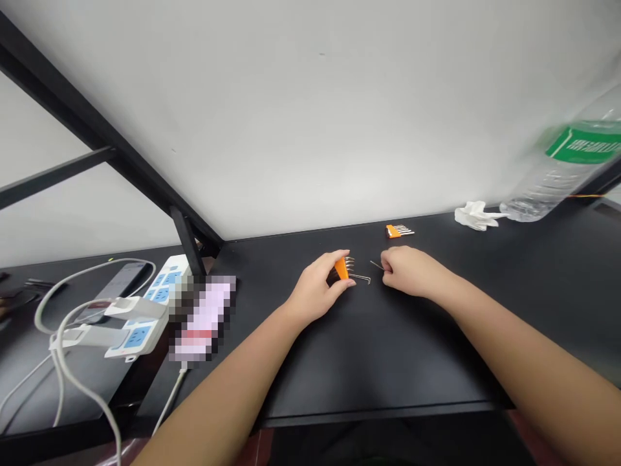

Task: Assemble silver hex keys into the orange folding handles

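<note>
My left hand is closed around an orange hex key holder, thumb on the near side and fingers on the far side. Several short metal key ends stick out of it to the right, along with longer L-shaped hex keys. To the right, my right hand pinches a thin metal hex key, whose tip points left toward the holder; the two do not touch. Behind my hands, a second orange holder with several keys lies flat on the black table.
On the left are a white power strip with plugs and loops of white cable, a phone and a blurred-out charging device. A black metal frame rises there. Crumpled tissue and a large plastic bottle stand back right, by the wall.
</note>
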Demonstrator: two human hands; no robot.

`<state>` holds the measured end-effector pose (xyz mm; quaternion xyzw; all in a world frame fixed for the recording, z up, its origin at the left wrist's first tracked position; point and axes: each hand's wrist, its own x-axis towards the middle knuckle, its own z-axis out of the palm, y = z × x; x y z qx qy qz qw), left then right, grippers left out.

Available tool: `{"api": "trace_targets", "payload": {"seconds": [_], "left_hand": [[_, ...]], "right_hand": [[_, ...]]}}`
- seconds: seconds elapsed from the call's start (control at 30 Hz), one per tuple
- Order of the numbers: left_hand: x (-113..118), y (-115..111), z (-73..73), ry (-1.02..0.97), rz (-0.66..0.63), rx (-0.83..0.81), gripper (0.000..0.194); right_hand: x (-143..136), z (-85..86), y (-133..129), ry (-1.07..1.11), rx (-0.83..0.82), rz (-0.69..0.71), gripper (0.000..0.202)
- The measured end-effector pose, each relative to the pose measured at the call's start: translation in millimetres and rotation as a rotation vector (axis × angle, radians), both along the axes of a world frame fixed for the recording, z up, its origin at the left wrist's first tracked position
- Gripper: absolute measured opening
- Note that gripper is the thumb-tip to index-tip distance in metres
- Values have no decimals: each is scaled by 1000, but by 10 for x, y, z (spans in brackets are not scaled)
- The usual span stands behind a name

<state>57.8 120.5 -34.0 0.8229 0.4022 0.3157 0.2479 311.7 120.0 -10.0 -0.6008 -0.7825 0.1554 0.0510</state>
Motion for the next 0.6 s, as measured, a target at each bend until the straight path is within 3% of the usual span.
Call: {"api": "trace_targets", "payload": {"seconds": [0.13,0.2,0.6], "left_hand": [[0,-1,5,-12,4,7,55],[2,-4,14,-11,8,10,54],[2,-11,14,80,11,84,55]], "right_hand": [[-38,33,-67,307,140,252,10],[-58,39,-100,383,180,314,11],[-25,-53,-105,334,316,437,20]]}}
